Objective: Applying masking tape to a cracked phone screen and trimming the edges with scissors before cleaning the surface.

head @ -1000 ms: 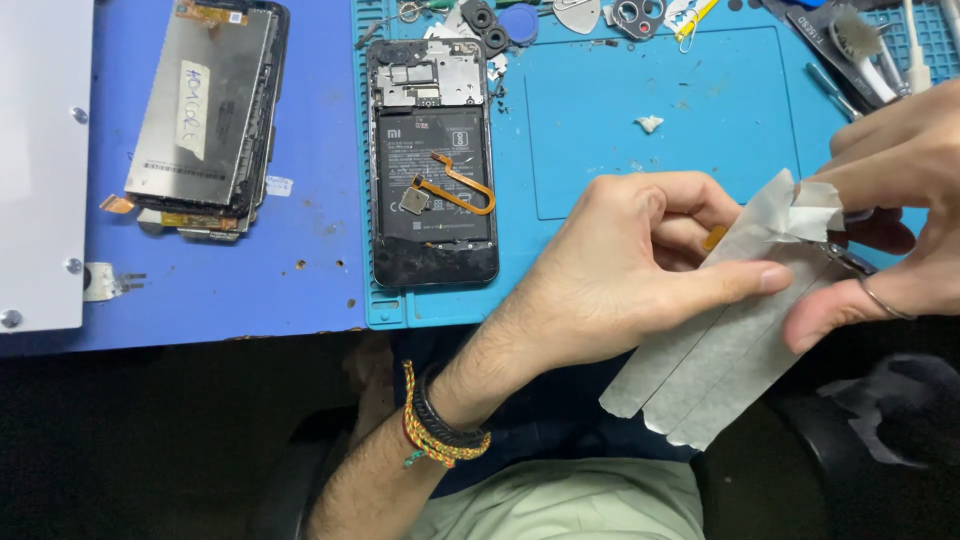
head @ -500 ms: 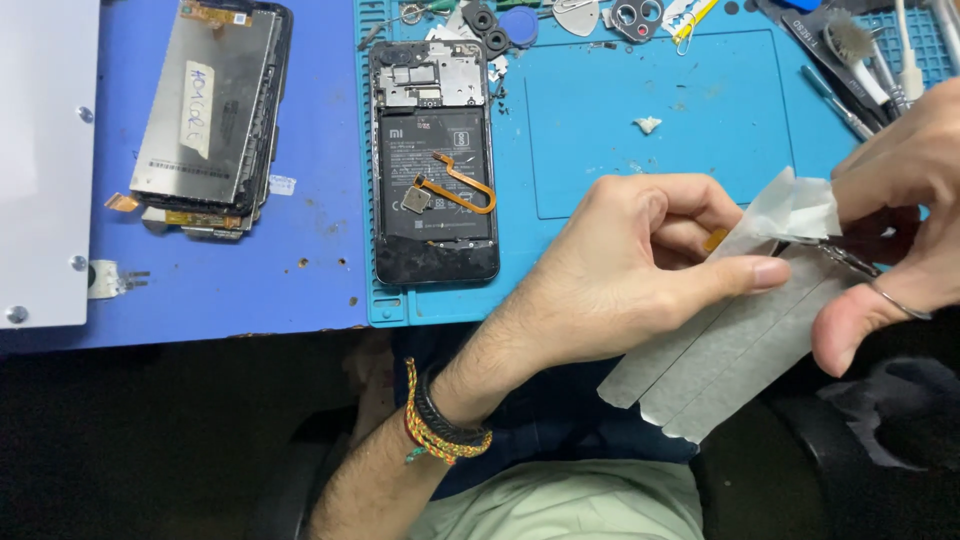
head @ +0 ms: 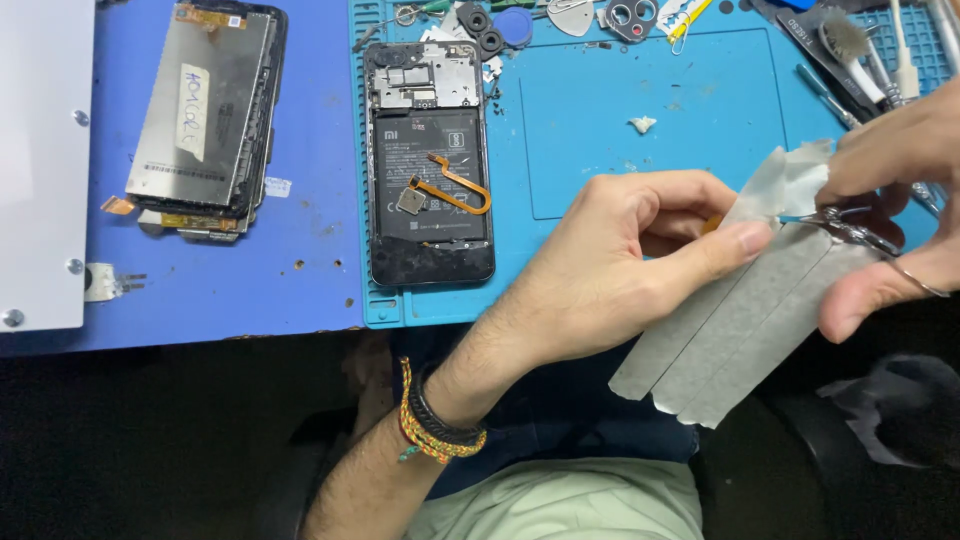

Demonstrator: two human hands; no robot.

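My left hand [head: 610, 270] pinches the upper left edge of a grey-white sheet of adhesive strips [head: 740, 330], held over the table's front edge. My right hand [head: 890, 200] grips small metal scissors [head: 845, 225], whose blades are at the top of the sheet near my left thumb. On the teal work mat [head: 620, 110] lies an opened phone body [head: 430, 165] with its black battery showing and an orange flex cable looped on it.
A detached phone screen [head: 205, 120] lies face down on the blue table [head: 200, 280] at left. A white panel [head: 40, 160] sits at the far left. Small parts, a pick and a camera bezel [head: 630, 18] line the mat's top; tools [head: 860, 50] lie at top right.
My right hand has shifted the scissors down and left, into the top of the sheet. The left hand keeps its pinch and has barely moved.
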